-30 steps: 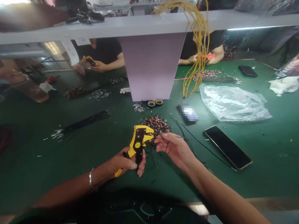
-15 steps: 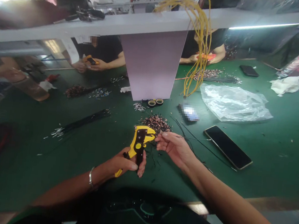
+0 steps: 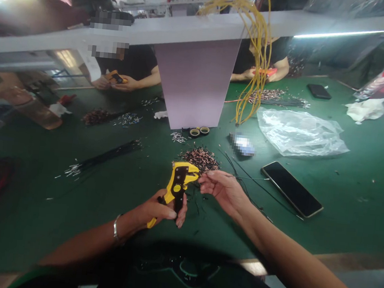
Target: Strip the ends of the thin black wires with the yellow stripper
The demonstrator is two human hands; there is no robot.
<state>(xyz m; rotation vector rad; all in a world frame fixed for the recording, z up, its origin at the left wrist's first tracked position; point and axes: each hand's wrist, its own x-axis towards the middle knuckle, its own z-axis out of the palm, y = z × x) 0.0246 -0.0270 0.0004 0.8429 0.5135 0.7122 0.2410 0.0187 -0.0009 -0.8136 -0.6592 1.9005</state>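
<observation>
Yellow-and-black wire strippers (image 3: 178,181) fill our gripping left hand (image 3: 163,208); our right hand (image 3: 223,188) pinches thin dark wire (image 3: 254,179), likely unfinished; mid-frame, copper-and-black scraps (image 3: 200,157) suggest many done.

- Wire tool (image 3: 178,183) is held in the left hand (image 3: 163,208), above the near middle of the table (image 3: 348,209).
- Right hand (image 3: 223,188) is positioned just right of the tool's head; a wire (image 3: 253,178) is held in it, directed rightward toward the phone (image 3: 291,189).
- Clippings (image 3: 200,156) are heaped behind the tool.
- Tape rolls (image 3: 195,132) are placed behind the heap, before the upright panel (image 3: 196,81).
- Plastic bag (image 3: 301,134) is laid behind the phone.
- Wire bundle (image 3: 107,155) is laid left of the tool.
- Cables (image 3: 256,41) are draped over the shelf edge (image 3: 137,34).
</observation>
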